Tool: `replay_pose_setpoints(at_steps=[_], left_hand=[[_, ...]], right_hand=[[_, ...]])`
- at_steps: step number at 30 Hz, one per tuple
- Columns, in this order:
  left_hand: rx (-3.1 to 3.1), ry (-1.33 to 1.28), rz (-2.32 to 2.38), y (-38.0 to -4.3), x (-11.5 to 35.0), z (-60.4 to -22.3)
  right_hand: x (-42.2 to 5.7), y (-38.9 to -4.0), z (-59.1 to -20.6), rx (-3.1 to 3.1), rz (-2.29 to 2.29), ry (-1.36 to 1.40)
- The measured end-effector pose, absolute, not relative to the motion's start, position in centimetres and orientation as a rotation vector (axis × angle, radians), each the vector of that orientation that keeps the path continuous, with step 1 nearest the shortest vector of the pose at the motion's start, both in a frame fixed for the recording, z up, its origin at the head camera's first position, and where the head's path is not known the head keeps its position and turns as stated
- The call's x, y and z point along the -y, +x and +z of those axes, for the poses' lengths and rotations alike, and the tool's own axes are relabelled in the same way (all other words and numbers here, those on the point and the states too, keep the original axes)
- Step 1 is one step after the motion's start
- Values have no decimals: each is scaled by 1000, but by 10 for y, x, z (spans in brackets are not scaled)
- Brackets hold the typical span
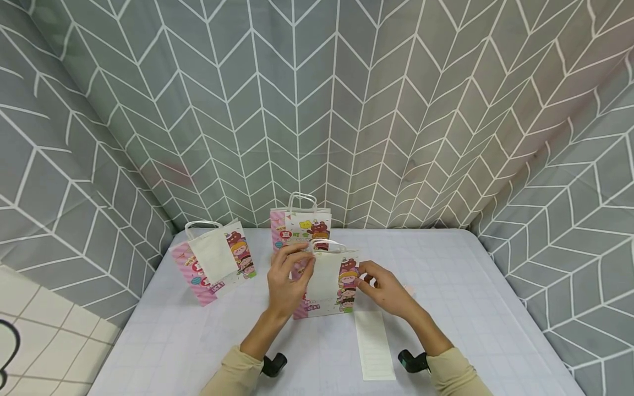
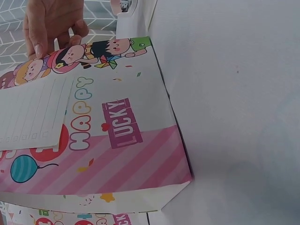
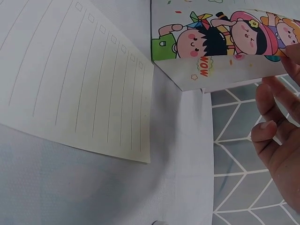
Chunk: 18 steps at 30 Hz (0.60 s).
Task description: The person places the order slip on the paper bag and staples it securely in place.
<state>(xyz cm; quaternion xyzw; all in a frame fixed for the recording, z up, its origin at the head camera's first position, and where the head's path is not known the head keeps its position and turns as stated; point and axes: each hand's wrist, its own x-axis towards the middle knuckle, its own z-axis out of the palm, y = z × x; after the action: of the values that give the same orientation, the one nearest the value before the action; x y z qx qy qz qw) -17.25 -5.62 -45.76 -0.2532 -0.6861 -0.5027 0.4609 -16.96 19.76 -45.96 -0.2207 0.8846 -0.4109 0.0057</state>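
A pink-and-white paper gift bag point(image 1: 348, 280) with cartoon figures and white handles stands in front of me. A lined sheet with small checkboxes point(image 1: 324, 278) lies against its front. My left hand point(image 1: 286, 286) is at the bag's upper left, thumb and fingers pinching the top edge by the handle. My right hand point(image 1: 385, 289) holds the right side edge, thumb towards the front. In the left wrist view the right hand point(image 2: 54, 26) shows at the bag's far edge. The right wrist view shows the right hand's fingers point(image 3: 267, 101) at the printed side.
A similar bag point(image 1: 193, 264) with a sheet on its front stands at the left, and another point(image 1: 277, 223) behind the middle one. A loose lined sheet point(image 1: 375, 346) lies on the white table point(image 1: 446, 330), near my right forearm. A patterned grey curtain point(image 1: 317, 110) hangs behind.
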Motion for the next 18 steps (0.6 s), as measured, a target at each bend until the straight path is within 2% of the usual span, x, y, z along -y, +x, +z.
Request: replay_pose_setpoints(at_steps=[12, 18], left_hand=[[1681, -628, -1215, -171, 56, -456], [1672, -635, -1215, -172, 56, -456]], right_hand=[[-195, -171, -459, -2793, -1305, -710], [-189, -170, -448, -2843, -1502, -711]])
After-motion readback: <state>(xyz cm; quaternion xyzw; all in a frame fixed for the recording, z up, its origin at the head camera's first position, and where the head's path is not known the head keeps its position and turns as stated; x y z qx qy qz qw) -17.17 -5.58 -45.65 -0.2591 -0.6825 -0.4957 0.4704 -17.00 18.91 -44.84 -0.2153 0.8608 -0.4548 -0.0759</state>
